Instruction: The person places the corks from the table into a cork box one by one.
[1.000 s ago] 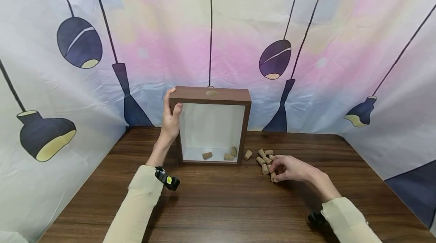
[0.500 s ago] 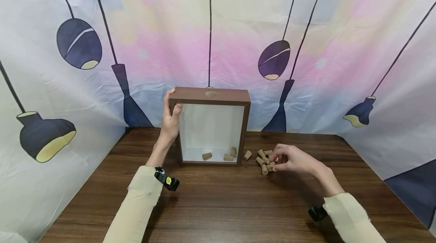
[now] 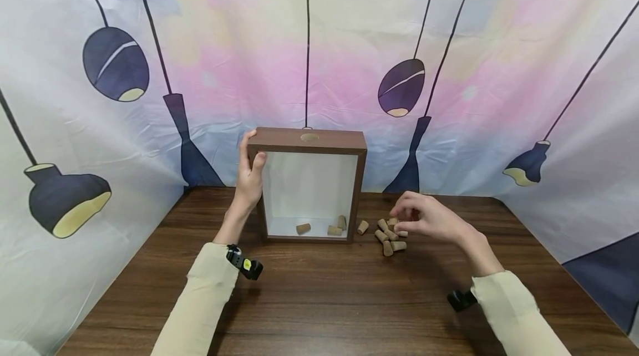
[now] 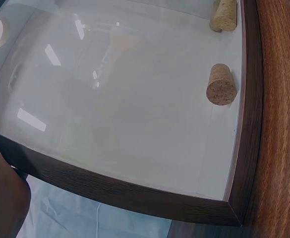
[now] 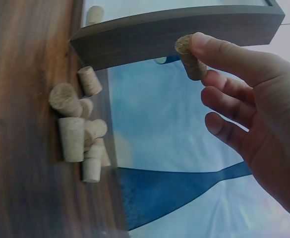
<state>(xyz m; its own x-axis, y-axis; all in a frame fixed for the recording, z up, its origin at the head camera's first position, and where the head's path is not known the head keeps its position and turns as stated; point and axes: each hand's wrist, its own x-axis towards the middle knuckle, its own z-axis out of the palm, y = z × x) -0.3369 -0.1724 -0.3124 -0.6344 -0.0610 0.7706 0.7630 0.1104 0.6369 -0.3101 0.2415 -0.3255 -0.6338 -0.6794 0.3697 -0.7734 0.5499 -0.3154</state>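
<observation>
A brown wooden shadow box frame (image 3: 309, 195) with a clear front stands upright on the table, a round hole (image 3: 310, 137) in its top. My left hand (image 3: 249, 178) grips the frame's upper left side, thumb on the front edge. Inside, a few corks lie at the bottom, one cork (image 4: 221, 85) apart from the others. My right hand (image 3: 431, 217) pinches a cork (image 5: 192, 59) between thumb and index finger, raised above the pile in the right wrist view. Several loose corks (image 3: 382, 235) lie beneath and beside that hand, right of the frame.
The dark wooden table (image 3: 319, 300) reaches back to a printed fabric backdrop (image 3: 319, 56) with hanging lamps on it. One loose cork (image 3: 363, 227) lies close to the frame's lower right corner. Each wrist wears a small black camera (image 3: 244, 263).
My right hand has lifted the pinched cork from the near side of the pile and moved it up and away from me. The left hand and frame stay put.
</observation>
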